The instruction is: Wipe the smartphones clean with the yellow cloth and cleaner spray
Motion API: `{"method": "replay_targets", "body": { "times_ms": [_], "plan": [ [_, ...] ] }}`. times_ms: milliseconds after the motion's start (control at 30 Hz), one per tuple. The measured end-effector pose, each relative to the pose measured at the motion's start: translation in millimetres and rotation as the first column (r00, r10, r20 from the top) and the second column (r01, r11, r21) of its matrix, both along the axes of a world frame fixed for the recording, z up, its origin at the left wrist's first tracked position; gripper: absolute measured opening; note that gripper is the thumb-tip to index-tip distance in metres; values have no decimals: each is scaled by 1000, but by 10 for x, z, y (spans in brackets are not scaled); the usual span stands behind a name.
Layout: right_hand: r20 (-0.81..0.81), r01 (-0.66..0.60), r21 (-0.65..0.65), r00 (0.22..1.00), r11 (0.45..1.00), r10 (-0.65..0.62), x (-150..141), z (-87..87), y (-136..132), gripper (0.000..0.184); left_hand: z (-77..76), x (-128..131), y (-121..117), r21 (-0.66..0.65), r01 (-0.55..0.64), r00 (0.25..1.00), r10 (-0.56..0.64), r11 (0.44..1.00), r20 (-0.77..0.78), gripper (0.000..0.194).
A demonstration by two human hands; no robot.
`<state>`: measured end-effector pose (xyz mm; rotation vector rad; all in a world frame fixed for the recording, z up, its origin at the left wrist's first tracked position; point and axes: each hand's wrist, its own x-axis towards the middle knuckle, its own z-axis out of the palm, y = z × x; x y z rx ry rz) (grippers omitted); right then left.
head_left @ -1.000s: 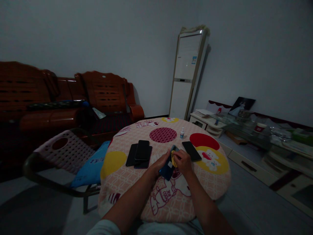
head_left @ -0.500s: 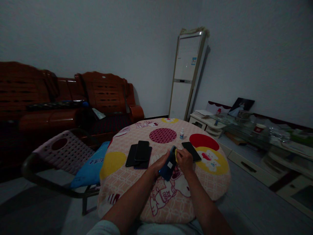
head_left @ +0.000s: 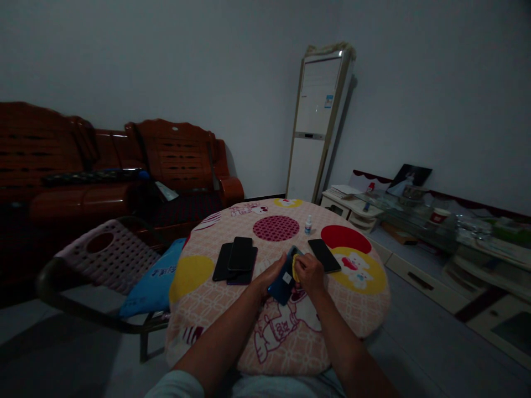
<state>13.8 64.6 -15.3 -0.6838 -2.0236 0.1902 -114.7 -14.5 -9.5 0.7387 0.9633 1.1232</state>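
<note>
My left hand (head_left: 267, 276) is closed around a blue phone (head_left: 280, 288), tilted with its back and a white label facing up. A small yellow cloth (head_left: 295, 269) is pinched in my right hand (head_left: 309, 272), pressed against the phone's upper right part. Just beyond my right hand lies a black phone (head_left: 324, 255) on the patterned tablecloth (head_left: 286, 354). To the left, a dark phone (head_left: 240, 254) rests on top of other dark devices (head_left: 221, 264). A small white bottle (head_left: 308, 225) stands upright farther back.
At left is a woven chair (head_left: 105, 257) with a blue cushion (head_left: 155, 284). Behind it stands a wooden sofa (head_left: 174, 155). A tall air conditioner (head_left: 309, 166) is at the back wall. Along the right runs a low cabinet (head_left: 409, 275) with a paper cup (head_left: 438, 216) and other items.
My right hand with the yellow cloth has shifted slightly left over the back of the phone, and more of the cloth shows. My left hand keeps its hold.
</note>
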Motion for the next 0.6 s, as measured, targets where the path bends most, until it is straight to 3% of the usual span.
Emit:
{"method": "replay_targets", "body": {
  "times_ms": [200, 333, 533, 600],
  "plan": [
    [-103, 10, 32, 995, 999, -7, -44, 24, 26, 24, -47, 12, 32, 24, 27, 999, -26, 999, -27, 84],
    [-144, 95, 4, 985, 996, -93, -61, 86, 59, 26, -28, 27, 25, 24, 79, 996, -78, 997, -40, 86],
    [-105, -27, 19, 994, 999, 29, -63, 103, 18, 25, 3, 42, 5, 22, 15, 998, -14, 1000, -61, 87],
    [-106, -1, 15, 994, 1000, 2, -65, 97, 29, 25, 1, 37, 7, 30, 30, 997, -28, 999, -72, 85]
  ]
}}
